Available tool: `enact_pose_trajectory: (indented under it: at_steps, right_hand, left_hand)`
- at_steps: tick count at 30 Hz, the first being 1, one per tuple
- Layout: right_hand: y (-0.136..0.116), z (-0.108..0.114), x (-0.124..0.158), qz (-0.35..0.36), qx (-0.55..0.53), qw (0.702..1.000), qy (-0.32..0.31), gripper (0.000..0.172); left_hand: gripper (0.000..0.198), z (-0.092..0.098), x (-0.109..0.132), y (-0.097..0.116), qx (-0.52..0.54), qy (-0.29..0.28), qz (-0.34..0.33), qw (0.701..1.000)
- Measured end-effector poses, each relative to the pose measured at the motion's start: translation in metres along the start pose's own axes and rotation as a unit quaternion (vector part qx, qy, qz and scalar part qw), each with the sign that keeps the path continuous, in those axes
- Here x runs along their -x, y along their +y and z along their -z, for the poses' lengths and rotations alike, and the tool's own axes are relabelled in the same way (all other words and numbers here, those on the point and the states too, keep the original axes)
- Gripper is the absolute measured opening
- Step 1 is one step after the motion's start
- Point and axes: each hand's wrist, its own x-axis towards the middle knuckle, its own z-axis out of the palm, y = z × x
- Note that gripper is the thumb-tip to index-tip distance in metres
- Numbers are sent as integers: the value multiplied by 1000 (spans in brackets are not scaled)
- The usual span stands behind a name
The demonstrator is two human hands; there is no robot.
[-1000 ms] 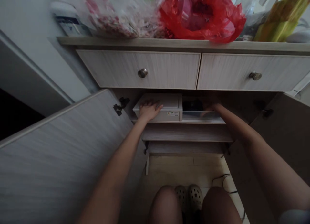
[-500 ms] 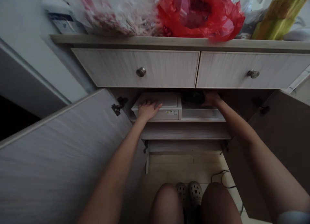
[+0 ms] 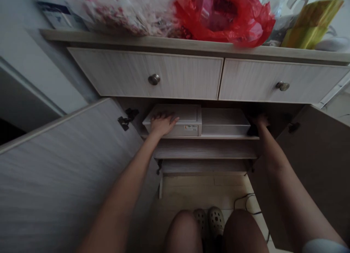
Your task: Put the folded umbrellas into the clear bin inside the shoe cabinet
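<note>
My left hand (image 3: 161, 124) lies flat, fingers spread, on top of a white storage box (image 3: 188, 115) with a small label on its front. This box sits at the left of the cabinet's upper shelf. To its right is a lower white box (image 3: 224, 121) with a plain top. At the shelf's dark right end my right hand (image 3: 261, 121) is on a black object (image 3: 253, 129), its fingers partly lost in shadow. The object's kind cannot be made out.
Two cabinet doors stand open, one on the left (image 3: 82, 165) and one on the right (image 3: 306, 165). Two closed drawers are above the shelf. Bags, including a red plastic bag (image 3: 224, 23), crowd the countertop. A black cable (image 3: 246, 200) lies on the floor.
My right hand has moved right with the black object, from above the lower box to the shelf's right end. The lower box now shows fully. My left hand stays on the labelled box.
</note>
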Motion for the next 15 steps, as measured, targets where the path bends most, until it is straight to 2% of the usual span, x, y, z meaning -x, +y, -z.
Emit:
enact_pose_trajectory:
  at_steps: [2, 5, 7, 8, 12, 13, 15]
  right_hand:
    - [0, -5, 9, 40, -24, 998, 33, 92]
    - [5, -12, 37, 226, -26, 971, 69, 63]
    - [9, -20, 59, 319, -8, 947, 45, 60]
    - [11, -25, 68, 342, 5, 939, 33, 61]
    - [-3, -35, 86, 354, 13, 934, 43, 61]
    - [-10, -33, 88, 343, 2, 938, 48, 61]
    - [-18, -23, 97, 328, -38, 942, 57, 60]
  left_hand:
    - [65, 0, 0, 0, 4, -2, 0, 1000]
    - [65, -3, 0, -2, 13, 2, -5, 1000]
    - [65, -6, -2, -4, 21, -3, -8, 1000]
    - [64, -6, -4, -5, 25, -7, -8, 1000]
    - [61, 1, -17, -1, 9, -35, -8, 999]
    - [60, 6, -20, 3, -1, -30, -14, 999]
    - [60, 17, -17, 14, -7, 25, -27, 999]
